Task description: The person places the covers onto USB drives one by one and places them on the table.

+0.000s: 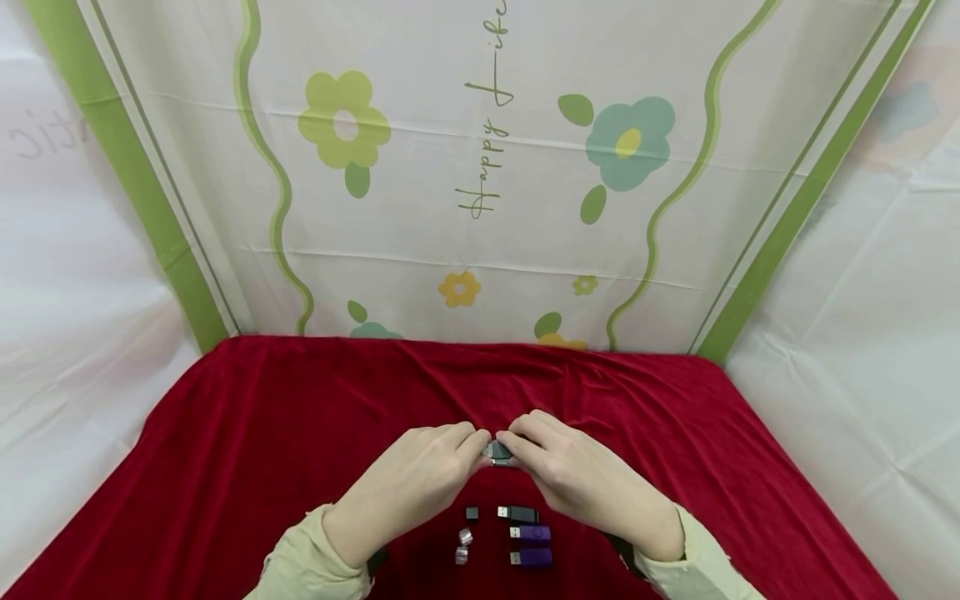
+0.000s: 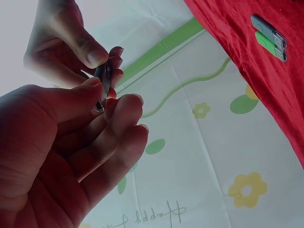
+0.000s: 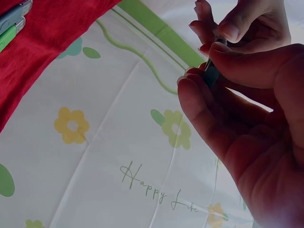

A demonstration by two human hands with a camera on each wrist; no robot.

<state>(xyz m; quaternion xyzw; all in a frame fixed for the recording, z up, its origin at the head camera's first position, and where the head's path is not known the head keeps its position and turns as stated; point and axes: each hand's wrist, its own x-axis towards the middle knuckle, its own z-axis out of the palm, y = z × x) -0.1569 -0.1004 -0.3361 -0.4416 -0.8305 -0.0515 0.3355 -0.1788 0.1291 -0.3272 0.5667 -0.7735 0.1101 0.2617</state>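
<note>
A dark USB flash drive is held between both hands in the head view. My left hand pinches its left end between thumb and fingers; a small clear part shows beneath the thumb in the left wrist view. My right hand pinches the dark body from the other side. The fingers hide much of the drive, so I cannot tell whether a cap is fully on it. Nearer me lie a black USB drive and two purple USB drives, their metal plugs bare and pointing left.
Left of those drives lie a small black cap and two clear caps. A grey drive and a green drive with clear ends lie side by side on the red cloth. A printed white curtain stands behind.
</note>
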